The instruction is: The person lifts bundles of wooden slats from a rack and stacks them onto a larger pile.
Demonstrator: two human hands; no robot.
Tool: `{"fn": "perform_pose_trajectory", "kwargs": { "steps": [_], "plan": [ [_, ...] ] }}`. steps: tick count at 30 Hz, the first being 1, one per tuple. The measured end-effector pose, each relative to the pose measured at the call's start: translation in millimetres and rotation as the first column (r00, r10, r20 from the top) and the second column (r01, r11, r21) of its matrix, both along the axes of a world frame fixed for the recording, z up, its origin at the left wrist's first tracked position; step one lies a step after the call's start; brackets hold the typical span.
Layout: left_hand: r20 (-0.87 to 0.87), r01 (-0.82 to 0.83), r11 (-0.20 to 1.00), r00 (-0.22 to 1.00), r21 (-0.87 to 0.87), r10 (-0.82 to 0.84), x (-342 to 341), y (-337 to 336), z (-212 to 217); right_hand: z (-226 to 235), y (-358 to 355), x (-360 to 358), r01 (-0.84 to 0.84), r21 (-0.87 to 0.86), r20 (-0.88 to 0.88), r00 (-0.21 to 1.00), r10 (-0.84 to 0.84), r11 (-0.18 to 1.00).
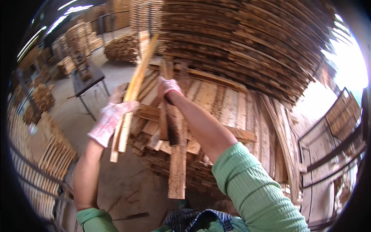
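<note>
Two pale slats [124, 135] fill the left hand [108, 120], fingers closed, and the right hand [167, 88] curls its fingers round a brown slat [164, 125] above the stack [232, 104].

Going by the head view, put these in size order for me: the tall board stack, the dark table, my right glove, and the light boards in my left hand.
Largest to smallest:
1. Tall board stack
2. Light boards in your left hand
3. Dark table, though farther off
4. Right glove

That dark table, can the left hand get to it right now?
Probably not: the left hand is full, holding boards, and the table looks farther off, across the floor.
</note>
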State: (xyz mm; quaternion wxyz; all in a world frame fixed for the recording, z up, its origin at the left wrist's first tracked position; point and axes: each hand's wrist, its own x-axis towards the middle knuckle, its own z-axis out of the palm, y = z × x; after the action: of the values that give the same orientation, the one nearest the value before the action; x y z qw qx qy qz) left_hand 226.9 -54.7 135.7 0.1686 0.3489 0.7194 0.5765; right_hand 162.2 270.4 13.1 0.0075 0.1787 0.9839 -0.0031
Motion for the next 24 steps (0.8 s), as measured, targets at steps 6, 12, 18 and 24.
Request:
{"fn": "perform_pose_trajectory", "kwargs": {
  "steps": [6,12,18,24],
  "plan": [
    [-0.102,0.046,0.999,0.994,0.024,-0.044,-22.3,-10.1,-2.0,85.0,-46.9,95.0,-0.317,-0.856,-0.483,0.772,-0.413,0.408],
    [0.072,0.364,0.927,0.926,0.088,-0.37,5.1,48.2,-7.8,143.3,-12.3,353.1,-0.428,-0.889,-0.441,0.703,-0.558,0.163],
    [0.223,0.48,0.876,0.85,0.04,-0.476,144.1,84.8,32.0,136.4,41.0,606.6,0.34,-0.747,-0.285,0.613,-0.737,0.572],
    [0.21,0.632,0.769,0.742,0.096,-0.636,256.7,138.6,24.3,7.1,147.4,758.2,0.636,0.045,-0.232,0.757,-0.611,0.771]
  ]
}}
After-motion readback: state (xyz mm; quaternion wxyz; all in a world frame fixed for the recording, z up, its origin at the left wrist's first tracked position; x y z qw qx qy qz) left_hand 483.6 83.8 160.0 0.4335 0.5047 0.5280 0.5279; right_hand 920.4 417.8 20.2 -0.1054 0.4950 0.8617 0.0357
